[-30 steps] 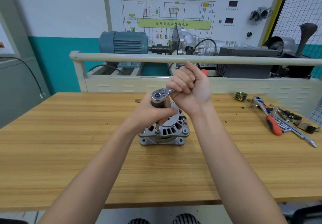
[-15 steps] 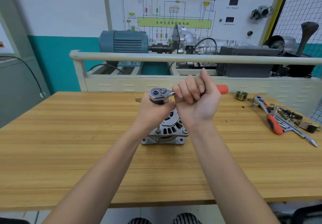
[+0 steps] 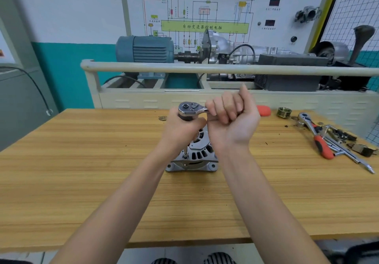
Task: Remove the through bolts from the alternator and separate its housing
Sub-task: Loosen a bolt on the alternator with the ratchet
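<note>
Wooden worktop (image 3: pixel 82 171) before a training rig; alternator (image 3: pixel 193 157) at centre, largely hidden behind both wrists. Left hand (image 3: pixel 182 129) curled round the socket extension under the ratchet (image 3: pixel 189 109) head, the bolt itself not discernible. Right hand (image 3: pixel 231 120) fisted round the handle, only its red tip (image 3: pixel 264 110) showing. Handle swung further right than half a second ago. Spare ratchet (image 3: pixel 315 136) lying far right.
</note>
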A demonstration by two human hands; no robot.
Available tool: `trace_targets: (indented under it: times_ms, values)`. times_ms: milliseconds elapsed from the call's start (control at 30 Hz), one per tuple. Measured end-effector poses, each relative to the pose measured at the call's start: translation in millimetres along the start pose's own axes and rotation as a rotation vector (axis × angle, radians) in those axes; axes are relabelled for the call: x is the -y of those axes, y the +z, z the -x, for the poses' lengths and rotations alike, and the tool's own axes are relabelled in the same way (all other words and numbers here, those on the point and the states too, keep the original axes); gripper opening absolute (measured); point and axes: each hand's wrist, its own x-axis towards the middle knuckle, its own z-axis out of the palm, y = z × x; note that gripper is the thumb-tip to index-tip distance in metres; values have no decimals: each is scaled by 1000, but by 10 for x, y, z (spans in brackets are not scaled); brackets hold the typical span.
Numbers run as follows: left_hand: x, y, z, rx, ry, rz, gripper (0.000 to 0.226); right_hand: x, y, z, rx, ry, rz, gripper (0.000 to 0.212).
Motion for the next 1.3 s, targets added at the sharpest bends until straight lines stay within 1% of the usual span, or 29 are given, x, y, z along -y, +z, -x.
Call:
trace_targets:
  times_ms: [67, 100, 167, 233, 367, 433, 500, 567, 633, 667, 733, 800, 833, 900, 967, 1033, 1100, 1133, 1200, 1233, 1300]
  values:
    - [15, 24, -9, -81, 12, 2, 42, -74, -6, 143, 52, -126, 66, 52]
    - [19, 34, -11, -105, 15, -5, 45, -89, -11, 167, 74, -150, 80, 51]
    - [26, 26, -7, -108, 11, -15, 47, -57, -17, 119, 104, -107, 79, 51]
    - [28, -26, 2, -28, 24, -19, 45, 19, -15, -18, 114, 36, 50, 49]
    - [-5, -133, 21, 259, 50, -64, 31, 133, -8, -284, 128, 394, -44, 47]
    - [-14, -114, 17, 310, 33, -77, 32, 139, -12, -349, 110, 472, -89, 47]
    - [-11, -85, -4, 273, 6, -42, 36, 127, -5, -350, 65, 448, -129, 49]
    - [-14, -58, -18, 213, -5, -2, 37, 101, -3, -282, 4, 310, -132, 52]
    - [-19, -23, -13, 116, 3, 9, 35, 55, -1, -143, -23, 129, -63, 55]
    - [-17, -3, -11, 53, 9, 9, 34, 21, 5, -57, -13, 44, -17, 56]
    - [-4, 28, -7, -71, 28, 1, 40, -56, 17, 98, 33, -84, 43, 56]
    - [0, 44, -2, -114, 48, -20, 45, -90, 22, 154, 68, -130, 64, 55]
    - [4, 40, 3, -108, 45, -25, 45, -80, 23, 141, 76, -120, 69, 54]
    - [4, 10, 20, -57, 40, -15, 44, -27, 15, 56, 83, -36, 58, 49]
    - [-3, -45, 45, 52, 66, -34, 37, 45, 12, -65, 88, 109, 15, 45]
    - [-22, -109, 50, 184, 77, -113, 29, 104, 17, -185, 101, 271, -33, 45]
    - [-49, -153, 32, 299, 56, -151, 29, 131, 20, -283, 107, 394, -77, 46]
    - [-54, -159, 19, 336, 41, -134, 31, 133, 24, -315, 98, 426, -97, 47]
    - [-54, -139, -10, 329, -10, -59, 36, 114, 35, -340, 54, 419, -127, 51]
    - [-52, -120, -25, 291, -36, -21, 37, 95, 38, -330, 20, 373, -132, 53]
    - [-34, -77, -38, 188, -56, 7, 32, 53, 41, -248, -46, 216, -97, 56]
